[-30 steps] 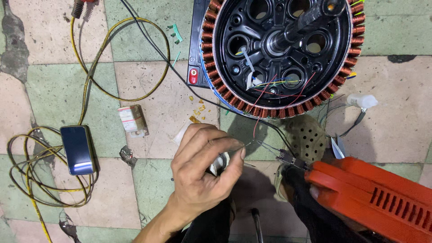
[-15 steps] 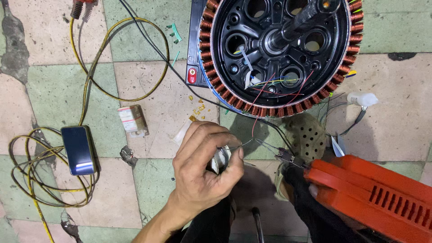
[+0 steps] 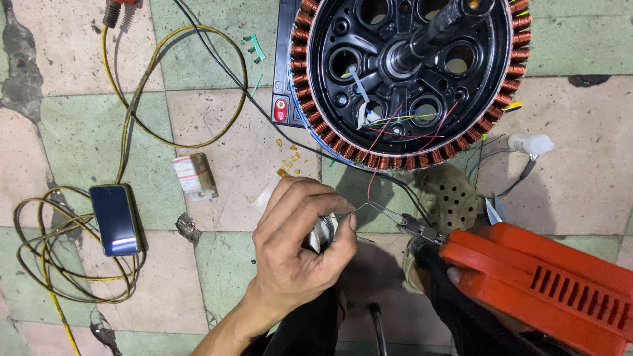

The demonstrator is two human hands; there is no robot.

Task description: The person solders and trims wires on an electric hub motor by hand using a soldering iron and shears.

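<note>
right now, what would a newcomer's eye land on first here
First the big round motor stator at top centre, black hub ringed with copper windings, thin coloured wires trailing down. Next the bright orange soldering gun at lower right, its tip meeting a thin wire that the left hand holds out from a small spool. A dark phone lies among yellow cable at left.

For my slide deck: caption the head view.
Left hand feeds solder wire to orange soldering gun beside a motor stator.

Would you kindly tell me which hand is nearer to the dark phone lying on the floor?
Left. The left hand, holding a solder spool, sits just right of the phone; the right hand grips the orange soldering gun far beyond.
</note>
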